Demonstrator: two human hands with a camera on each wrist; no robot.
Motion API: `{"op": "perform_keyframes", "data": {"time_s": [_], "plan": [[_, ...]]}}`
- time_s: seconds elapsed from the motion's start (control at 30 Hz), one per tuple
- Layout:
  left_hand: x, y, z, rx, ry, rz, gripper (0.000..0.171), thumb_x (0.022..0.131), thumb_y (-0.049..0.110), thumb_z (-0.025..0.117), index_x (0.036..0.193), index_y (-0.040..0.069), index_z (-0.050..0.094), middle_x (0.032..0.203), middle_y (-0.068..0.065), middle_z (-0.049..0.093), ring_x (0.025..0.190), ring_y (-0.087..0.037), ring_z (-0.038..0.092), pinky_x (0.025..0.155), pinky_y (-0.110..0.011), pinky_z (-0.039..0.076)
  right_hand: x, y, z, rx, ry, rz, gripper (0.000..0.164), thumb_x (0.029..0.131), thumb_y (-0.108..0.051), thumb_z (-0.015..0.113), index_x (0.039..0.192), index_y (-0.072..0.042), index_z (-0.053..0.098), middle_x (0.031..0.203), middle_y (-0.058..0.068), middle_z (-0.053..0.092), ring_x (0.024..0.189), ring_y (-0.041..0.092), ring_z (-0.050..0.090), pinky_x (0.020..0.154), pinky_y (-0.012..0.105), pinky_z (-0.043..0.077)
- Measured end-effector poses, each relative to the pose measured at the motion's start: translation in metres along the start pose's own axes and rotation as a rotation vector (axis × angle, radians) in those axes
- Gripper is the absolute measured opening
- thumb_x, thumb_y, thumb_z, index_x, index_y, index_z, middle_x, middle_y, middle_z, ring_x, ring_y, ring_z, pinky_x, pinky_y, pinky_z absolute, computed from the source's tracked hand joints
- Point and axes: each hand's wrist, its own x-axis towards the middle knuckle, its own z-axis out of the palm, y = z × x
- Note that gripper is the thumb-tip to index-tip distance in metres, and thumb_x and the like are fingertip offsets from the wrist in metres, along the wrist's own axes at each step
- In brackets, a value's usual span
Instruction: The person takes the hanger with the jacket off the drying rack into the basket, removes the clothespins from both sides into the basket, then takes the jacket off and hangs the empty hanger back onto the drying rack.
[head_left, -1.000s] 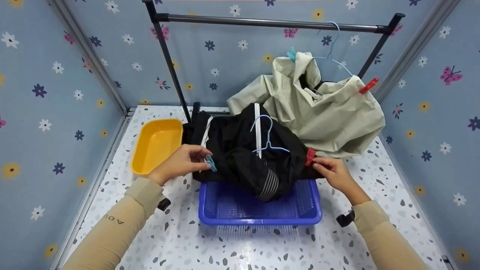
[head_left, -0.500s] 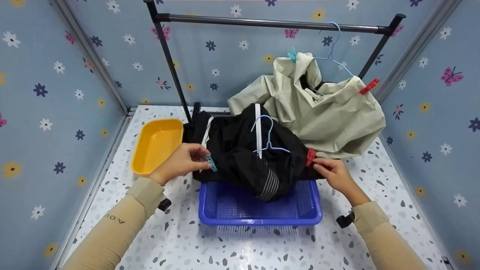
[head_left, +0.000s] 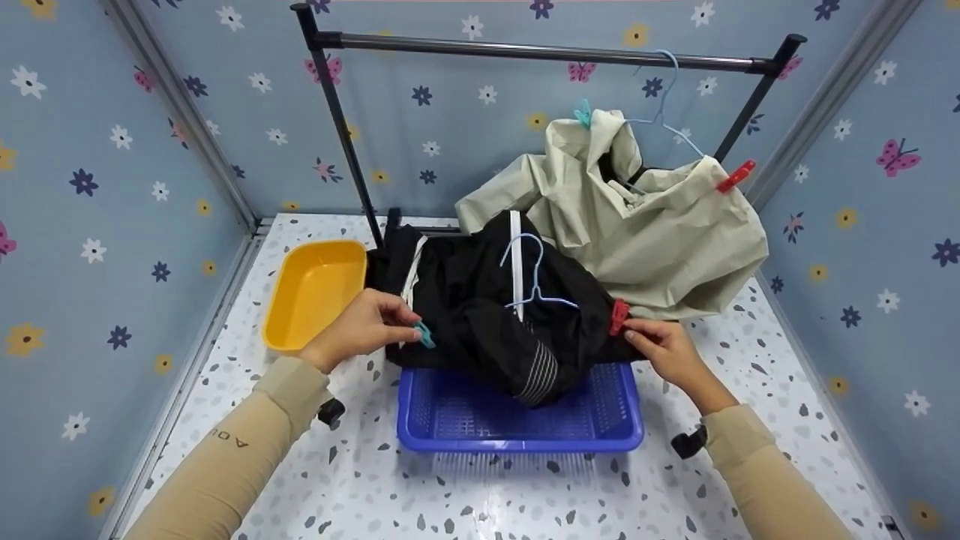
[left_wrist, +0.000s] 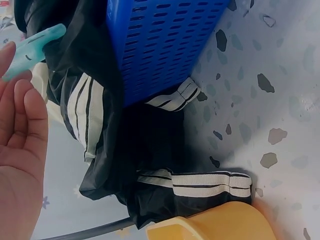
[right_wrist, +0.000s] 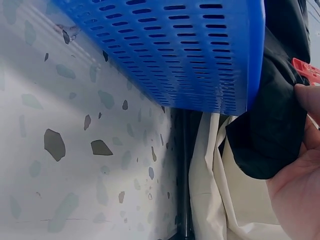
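My left hand (head_left: 364,326) pinches a teal clothespin (head_left: 424,334) between thumb and fingertips at the left side of a black garment (head_left: 480,330) with white stripes. In the left wrist view the teal clothespin (left_wrist: 37,47) overlaps the black cloth; whether it bites the cloth I cannot tell. My right hand (head_left: 671,352) pinches the garment's right edge, its fingertips against a red clothespin (head_left: 619,316) fixed there. In the right wrist view black cloth (right_wrist: 272,120) hangs from under the thumb. A light blue hanger (head_left: 537,277) sits in the garment, its hook exposed.
Beneath the garment stands a blue perforated basket (head_left: 521,444). A yellow tub (head_left: 315,289) is at the left. Behind, a black rack (head_left: 487,49) bears a beige jacket (head_left: 675,240) on a hanger, with teal and red clothespins at its shoulders.
The teal clothespin has turned slightly in my left fingers and sits a little lower. The right hand, garment and red clothespin stay nearly still; the head view has shifted slightly.
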Motion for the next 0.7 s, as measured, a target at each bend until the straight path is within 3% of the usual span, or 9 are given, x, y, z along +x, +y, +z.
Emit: {"op": "perform_keyframes", "data": {"time_s": [0.1, 0.33, 0.5, 0.7], "plan": [[-0.001, 0.002, -0.001, 0.000, -0.014, -0.002, 0.007, 0.087, 0.006, 0.089, 0.085, 0.005, 0.082, 0.093, -0.010, 0.082, 0.074, -0.008, 0.068, 0.069, -0.020, 0.057, 0.000, 0.000, 0.000, -0.011, 0.000, 0.000, 0.015, 0.094, 0.013, 0.072, 0.107, 0.012, 0.079, 0.107, 0.009, 0.083, 0.097, -0.009, 0.066, 0.088, 0.008, 0.052], [-0.003, 0.007, -0.006, -0.031, -0.006, -0.024, 0.008, 0.089, 0.007, 0.089, 0.085, 0.005, 0.083, 0.089, -0.011, 0.080, 0.068, -0.007, 0.060, 0.063, -0.018, 0.049, -0.001, -0.001, 0.001, -0.022, -0.002, 0.004, 0.017, 0.094, 0.013, 0.072, 0.109, 0.013, 0.079, 0.106, -0.002, 0.081, 0.097, -0.007, 0.068, 0.088, 0.008, 0.052], [-0.005, 0.011, -0.013, -0.078, 0.017, -0.035, 0.009, 0.089, 0.005, 0.089, 0.085, 0.002, 0.081, 0.091, -0.015, 0.077, 0.075, -0.013, 0.063, 0.071, -0.020, 0.055, -0.001, -0.003, 0.001, -0.032, 0.000, -0.006, 0.016, 0.095, 0.012, 0.072, 0.109, 0.014, 0.079, 0.108, 0.011, 0.081, 0.097, -0.011, 0.066, 0.087, 0.007, 0.051], [-0.005, 0.013, -0.026, -0.013, 0.044, -0.017, 0.007, 0.090, 0.007, 0.089, 0.093, 0.004, 0.084, 0.092, -0.009, 0.078, 0.078, -0.013, 0.068, 0.076, -0.019, 0.059, 0.000, -0.003, 0.001, -0.034, -0.006, -0.016, 0.015, 0.095, 0.013, 0.071, 0.107, 0.012, 0.080, 0.106, 0.017, 0.081, 0.095, -0.006, 0.069, 0.086, 0.007, 0.052]]}}
